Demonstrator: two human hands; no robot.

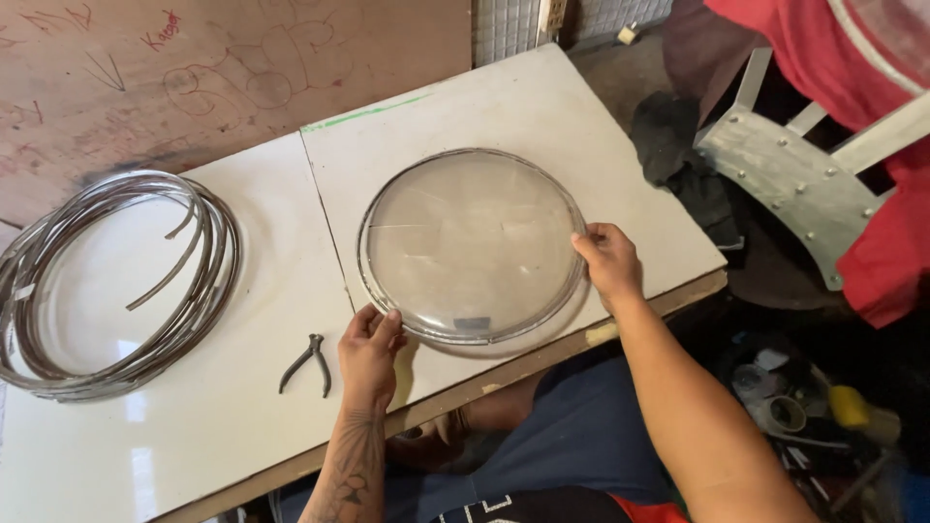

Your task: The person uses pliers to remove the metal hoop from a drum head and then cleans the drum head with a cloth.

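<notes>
Near edge of the white table (pixel 242 407): left hand (pixel 368 351) rests on the board just inside the near edge, fingers bent up onto the near-left rim of a clear round dome cover (pixel 473 242), thumb and fingertips pinching that rim. Right hand (pixel 610 261) grips the same cover at its right rim, fingers curled over the edge, thumb side toward the near-right corner of the table. Both forearms come up from below the near edge; the left one carries a dark tattoo.

The dome cover lies flat on the right-hand panel of the table, close to the near edge, a thin metal band (pixel 426 334) running round its rim. Small dark patch shows through the plastic near its near edge.

Just left of the left hand, apart from it: a pair of dark pliers (pixel 308 363), handles spread, lying near the table's near edge.

Farther left, by the left edge: a coil of metal strip (pixel 194 291), many loops stacked, loose ends curling inward.

A seam divides the table into two panels; a green line (pixel 363 113) marks the far edge of the right one.

Beyond the far edge: a brown board (pixel 232 68) with red scribbles. Off the right edge: a grey metal frame (pixel 799 184) with rivets, and red fabric (pixel 882 252) behind it.
</notes>
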